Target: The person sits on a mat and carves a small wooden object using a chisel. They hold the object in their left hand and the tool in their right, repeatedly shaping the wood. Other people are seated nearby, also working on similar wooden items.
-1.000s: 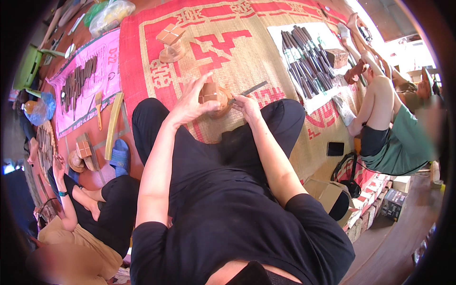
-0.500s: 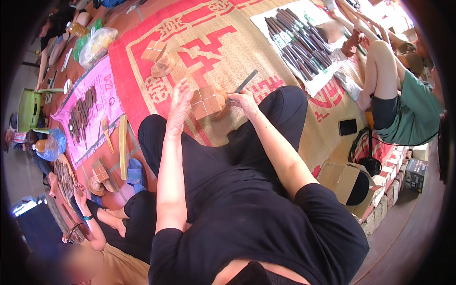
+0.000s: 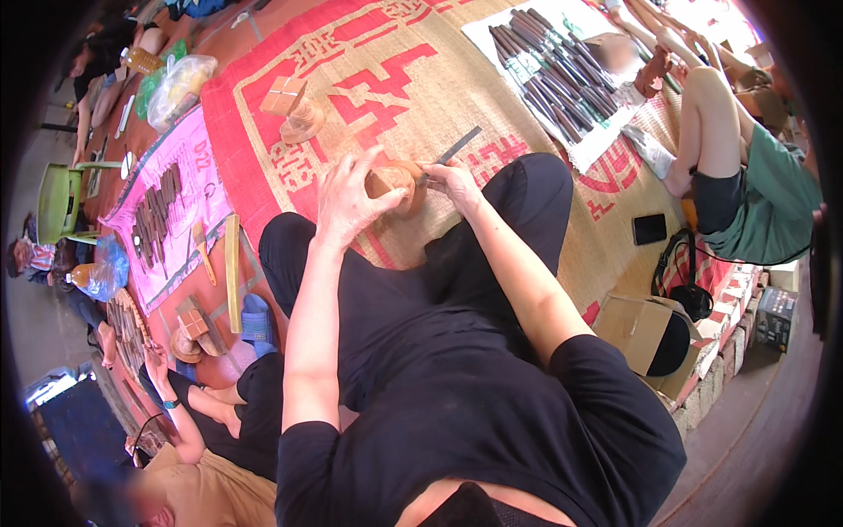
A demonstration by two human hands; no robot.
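Observation:
In front of my crossed legs stands a wooden piece (image 3: 391, 183) with a rounded base. My left hand (image 3: 347, 200) curves around its left side, thumb and fingers on either side of it; the hand hides much of the block. My right hand (image 3: 454, 184) is closed around a dark, flat, bar-like tool (image 3: 460, 145), whose far end points up and right. The right fingers are close against the wooden piece's right side; whether the tool touches it I cannot tell.
A similar brown block (image 3: 284, 96) on a round wooden base lies farther up the patterned mat (image 3: 421, 105). Dark sticks (image 3: 558, 79) cover a white sheet at far right. A phone (image 3: 650, 229) and cardboard box (image 3: 641, 329) are to my right. Other people sit on both sides.
My left hand has moved from beside the block to curl around it, covering its brown face with crossed white lines. The right hand and its tool have barely moved.

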